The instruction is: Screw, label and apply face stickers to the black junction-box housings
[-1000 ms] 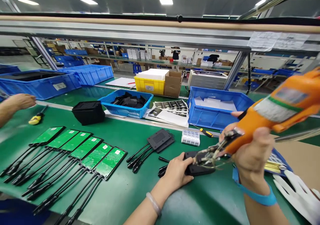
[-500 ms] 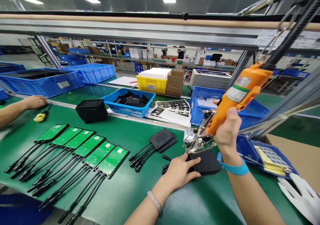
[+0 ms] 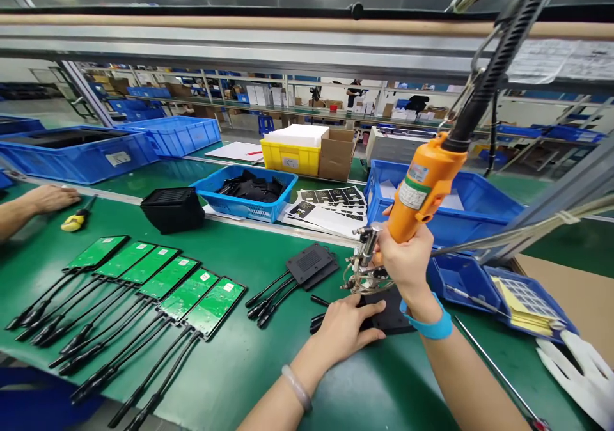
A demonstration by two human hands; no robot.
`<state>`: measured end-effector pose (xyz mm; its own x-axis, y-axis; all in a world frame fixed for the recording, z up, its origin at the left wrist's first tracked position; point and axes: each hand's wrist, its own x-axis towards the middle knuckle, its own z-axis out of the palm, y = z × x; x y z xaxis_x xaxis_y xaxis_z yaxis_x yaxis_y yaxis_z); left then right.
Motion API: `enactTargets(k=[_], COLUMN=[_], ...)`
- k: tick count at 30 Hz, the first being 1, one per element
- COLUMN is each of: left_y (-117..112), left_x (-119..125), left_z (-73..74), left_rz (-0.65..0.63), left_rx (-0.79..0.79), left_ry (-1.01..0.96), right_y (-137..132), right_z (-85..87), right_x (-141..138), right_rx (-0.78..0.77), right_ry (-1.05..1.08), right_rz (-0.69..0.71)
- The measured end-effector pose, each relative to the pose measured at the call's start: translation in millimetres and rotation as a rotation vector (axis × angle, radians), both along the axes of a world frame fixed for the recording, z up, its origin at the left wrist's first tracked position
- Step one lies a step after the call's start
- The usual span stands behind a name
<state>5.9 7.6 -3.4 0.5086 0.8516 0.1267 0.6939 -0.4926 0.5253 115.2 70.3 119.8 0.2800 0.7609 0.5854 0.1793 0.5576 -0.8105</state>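
Head view is showing the right hand (image 3: pixel 405 261) clenching an orange electric screwdriver (image 3: pixel 425 191), which is now standing nearly upright at lower centre-right of the frame, having swung in from a steep tilt at the right edge a second ago. Its tip is hovering just above the black module (image 3: pixel 391 313) lying on the green desk (image 3: pixel 268 367). The left hand (image 3: pixel 343 332) is pressing flat on that module's left end, fingers spread, gripping nothing. Judging by this, the driver is getting lined up over the module.
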Motion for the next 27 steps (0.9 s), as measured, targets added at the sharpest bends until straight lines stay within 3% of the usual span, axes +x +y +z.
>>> enactTargets(k=[3,6,12,15,18,22,27], left_y=[0,-2,-1,2,4,4,4], left_x=[0,0,0,1,4,6,5], left_z=[1.7,3.8,-1.2,-5.4,-7.9,-10.1,-13.5], left_rz=[0.003,0.012,-0.007,-0.003,0.045,0.071,0.061], left_rx=[-0.02,-0.032,0.049,0.093,0.089,0.091,0.113], left_ry=[-0.002,-0.016,-0.115,-0.189,-0.23,-0.279,-0.315], right_y=[-3,-10,-36,-47,-52,-51,-50], right_z=[-3.9,3.7,54.0,67.8,61.6,39.8,22.6], right_x=[-3,0,27,38,39,33,26], right_rx=[0.001,0.037,0.195,0.212,0.144,0.045,0.054], right_ry=[-0.01,0.007,0.079,0.082,0.08,0.042,-0.003], right_rz=[0.007,-0.018,-0.118,-0.087,-0.057,-0.065,-0.108])
